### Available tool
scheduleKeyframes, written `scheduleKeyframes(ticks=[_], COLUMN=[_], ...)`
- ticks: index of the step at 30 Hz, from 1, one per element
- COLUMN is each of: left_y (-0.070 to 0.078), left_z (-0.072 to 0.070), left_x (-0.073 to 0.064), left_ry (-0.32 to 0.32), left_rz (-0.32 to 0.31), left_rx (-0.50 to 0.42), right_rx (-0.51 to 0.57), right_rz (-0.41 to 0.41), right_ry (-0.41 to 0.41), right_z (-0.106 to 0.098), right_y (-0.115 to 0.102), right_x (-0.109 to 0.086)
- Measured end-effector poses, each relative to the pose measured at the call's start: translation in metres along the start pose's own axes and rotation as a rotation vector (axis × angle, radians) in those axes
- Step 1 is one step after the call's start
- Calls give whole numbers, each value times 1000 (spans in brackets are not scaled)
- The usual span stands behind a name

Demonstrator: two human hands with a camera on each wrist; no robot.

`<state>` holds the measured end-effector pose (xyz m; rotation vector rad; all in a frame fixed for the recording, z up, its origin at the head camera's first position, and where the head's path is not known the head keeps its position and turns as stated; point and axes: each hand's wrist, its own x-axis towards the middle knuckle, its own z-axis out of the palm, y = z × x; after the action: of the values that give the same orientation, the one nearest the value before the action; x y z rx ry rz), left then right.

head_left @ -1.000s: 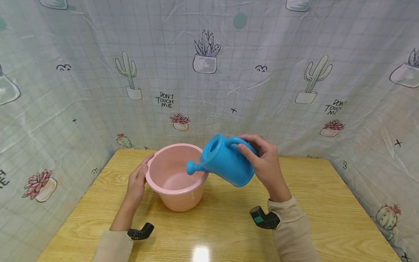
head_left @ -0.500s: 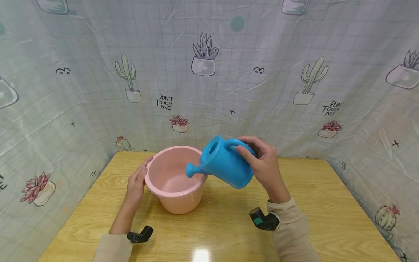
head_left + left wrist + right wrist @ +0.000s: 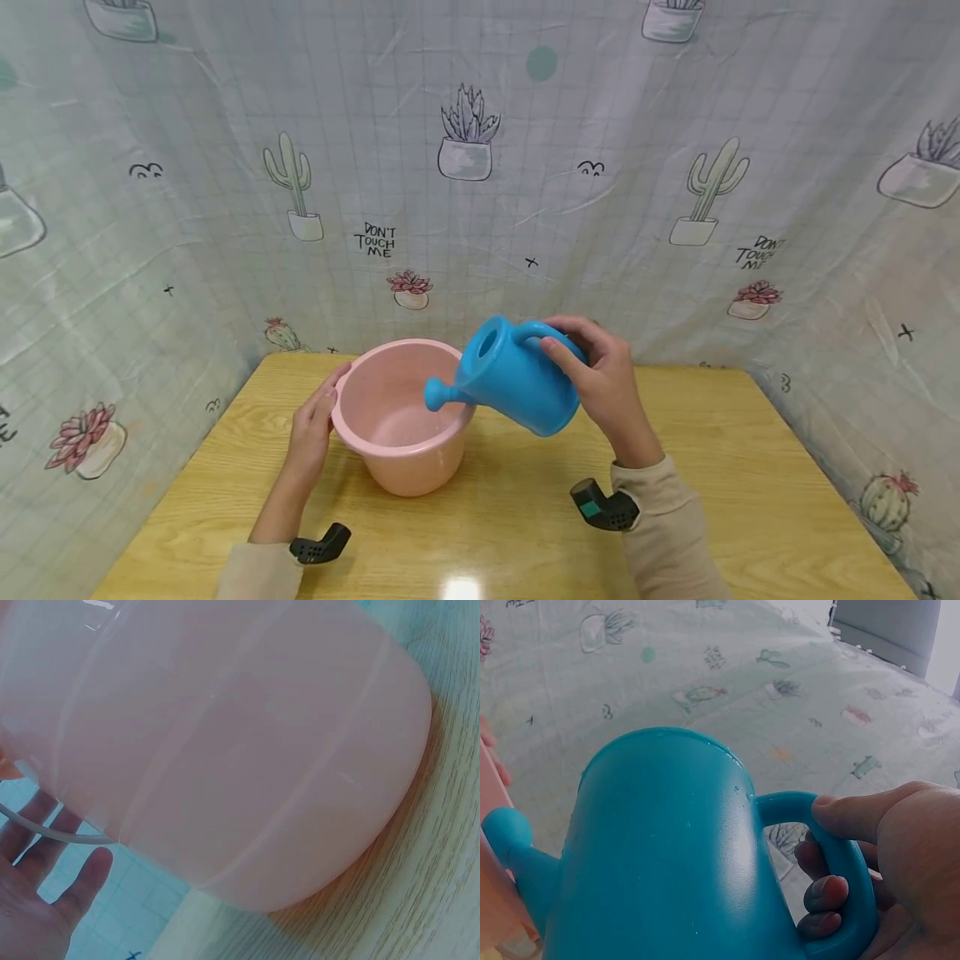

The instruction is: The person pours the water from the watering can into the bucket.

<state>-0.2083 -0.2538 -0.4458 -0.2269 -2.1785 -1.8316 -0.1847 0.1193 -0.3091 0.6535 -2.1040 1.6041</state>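
Note:
A blue watering can point(image 3: 517, 379) is tilted to the left, its round spout head point(image 3: 436, 394) over the inside of a pink plastic bucket point(image 3: 420, 471). My right hand point(image 3: 603, 379) grips the can's handle; in the right wrist view the fingers curl through the loop and the thumb lies on top. Droplets dot the can's wall point(image 3: 660, 840). On the bucket's left side my left hand point(image 3: 311, 425) rests with extended fingers against the rim. The left wrist view shows its spread thumb and fingers by a thin grey curved band point(image 3: 56, 832) at the bucket wall point(image 3: 247, 750).
The bucket stands on a wood-grain table point(image 3: 697, 483). Behind and on both sides hangs a pale curtain point(image 3: 480, 225) printed with cacti. Black wrist devices point(image 3: 606, 505) sit at both sleeves.
The hands, can and bucket keep nearly the same places relative to each other. The whole head view has shifted slightly, so everything sits a little lower in it.

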Motion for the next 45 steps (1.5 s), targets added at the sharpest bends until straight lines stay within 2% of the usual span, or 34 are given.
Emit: scheduleKeyframes(ticks=[8, 19, 45], left_y=[0, -1, -4], left_z=[0, -1, -2], left_x=[1, 4, 1], left_ry=[0, 11, 7], left_rz=[3, 14, -2], left_rx=[5, -16, -12], right_rx=[-23, 25, -22], right_rz=[8, 3, -7], right_ry=[1, -6, -29], right_z=[1, 3, 7], right_y=[-2, -3, -5], right_x=[2, 3, 7])
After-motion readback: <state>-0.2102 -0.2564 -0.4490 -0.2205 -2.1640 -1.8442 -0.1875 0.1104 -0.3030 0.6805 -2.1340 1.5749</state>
